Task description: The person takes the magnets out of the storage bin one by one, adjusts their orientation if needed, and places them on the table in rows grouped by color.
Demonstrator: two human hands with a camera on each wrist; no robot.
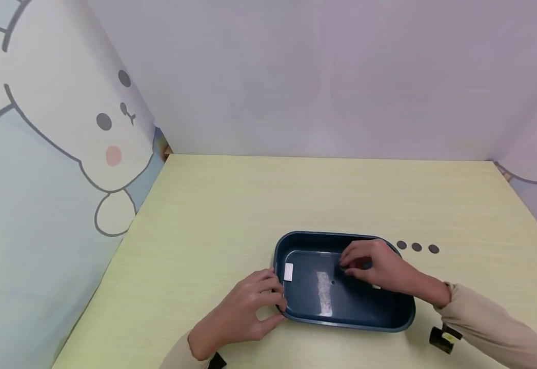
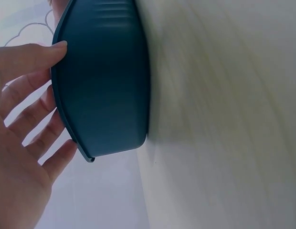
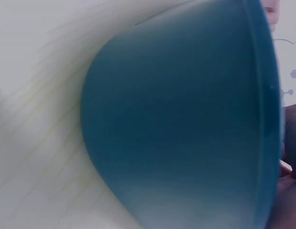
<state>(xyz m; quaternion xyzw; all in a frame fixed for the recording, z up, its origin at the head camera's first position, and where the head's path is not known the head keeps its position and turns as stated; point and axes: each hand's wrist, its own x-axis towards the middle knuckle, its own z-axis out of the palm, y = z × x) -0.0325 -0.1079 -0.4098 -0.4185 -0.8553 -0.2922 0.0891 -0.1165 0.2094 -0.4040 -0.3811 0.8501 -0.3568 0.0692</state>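
Observation:
A dark blue plastic tray sits on the table, its outer wall filling much of the left wrist view. My left hand holds its left front corner, with thumb and fingertips at the rim. Inside the tray, toward the right, my right hand has thumb and fingers brought together on a small dark disc, mostly hidden by the fingers. In the right wrist view the tray's wall covers most of that hand. Three dark discs lie in a row on the table beyond the tray's right back corner.
On the tray floor are a small white rectangle at the left and a pale, worn-looking strip near the middle. The light wooden table runs back to a plain pale curtain. Cartoon-printed cloth hangs on the left.

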